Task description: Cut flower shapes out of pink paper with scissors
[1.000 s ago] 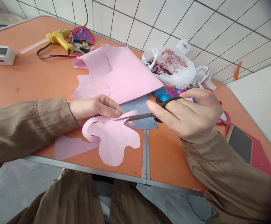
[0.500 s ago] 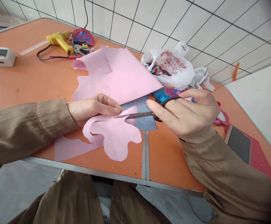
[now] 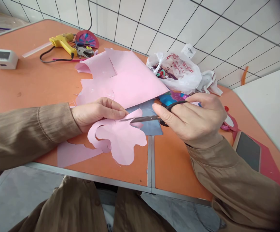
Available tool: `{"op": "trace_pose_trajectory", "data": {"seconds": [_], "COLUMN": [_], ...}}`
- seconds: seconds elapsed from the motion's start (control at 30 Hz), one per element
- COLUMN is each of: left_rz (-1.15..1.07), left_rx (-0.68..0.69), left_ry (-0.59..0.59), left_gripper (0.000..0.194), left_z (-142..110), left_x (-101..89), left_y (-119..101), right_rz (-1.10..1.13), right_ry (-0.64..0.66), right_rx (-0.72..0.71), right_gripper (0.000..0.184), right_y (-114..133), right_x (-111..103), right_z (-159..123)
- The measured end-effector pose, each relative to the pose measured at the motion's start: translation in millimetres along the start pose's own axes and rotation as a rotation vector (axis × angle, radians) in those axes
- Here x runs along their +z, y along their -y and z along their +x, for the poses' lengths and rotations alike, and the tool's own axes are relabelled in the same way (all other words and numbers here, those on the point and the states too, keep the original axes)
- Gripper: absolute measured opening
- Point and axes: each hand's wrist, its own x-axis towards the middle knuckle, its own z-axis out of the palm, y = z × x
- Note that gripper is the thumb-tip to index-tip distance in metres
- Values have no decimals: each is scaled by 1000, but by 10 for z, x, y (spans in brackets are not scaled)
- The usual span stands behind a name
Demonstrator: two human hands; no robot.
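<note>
My left hand (image 3: 103, 111) pinches the upper edge of a pink paper cutout (image 3: 123, 141), which has wavy, petal-like lobes and a curled strip hanging at its left. In my right hand (image 3: 198, 116) are black-handled scissors (image 3: 146, 119), with fingers through the loops. The blades lie across the paper at a notch just right of my left fingertips, slightly apart. Behind my hands a large pink sheet (image 3: 130, 77) rests folded over on the table, with a blue-grey sheet (image 3: 152, 127) partly under it. A pink offcut (image 3: 74, 154) lies below my left wrist.
On the orange table (image 3: 45, 80) are a yellow glue gun (image 3: 64, 43), keys (image 3: 84, 51) and a small white box (image 3: 4, 59). A white plastic bag (image 3: 183, 72) with scraps stands by the tiled wall. A phone (image 3: 247, 150) lies on red sheet at right.
The lower lobes and curled strip of the pink cutout have swung slightly right and turned. Both hands and the scissors stay almost in place; the view has shifted a little.
</note>
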Motion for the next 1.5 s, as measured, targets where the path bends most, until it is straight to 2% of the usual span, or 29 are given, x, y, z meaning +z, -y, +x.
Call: {"op": "trace_pose_trajectory", "data": {"seconds": [0.1,0.13,0.27,0.33,0.73,0.9,1.07,1.17,1.37,1.5], "left_rz": [-19,-22,-15,-23,-20,-3,-8,-4,-21,-30], "left_rx": [-9,-9,-12,0,33,39,73,67,59,97], "left_ry": [16,10,-20,-17,-11,-19,-7,-3,14,-26], "left_gripper": [18,19,19,19,21,21,20,14,10,18], "left_z": [-3,-4,-5,-1,0,9,17,9,-6,3], "left_x": [7,9,5,-3,3,-14,-12,5,13,16], "left_y": [-15,-18,-5,17,39,48,51,26,7,19], "right_rz": [26,75,368,409,286,312,377,374,358,364], "right_ry": [12,53,352,403,328,312,407,428,378,328], "right_rx": [5,48,412,483,334,368,456,457,418,453], "right_gripper": [21,22,21,21,27,24,24,26,28,25], "right_y": [2,4,16,21,10,18,26,24,26,27], "right_x": [-5,-5,16,31,17,38,30,15,22,38], "right_z": [-17,-28,-76,-91,-24,-38,-67,-79,-87,-124]}}
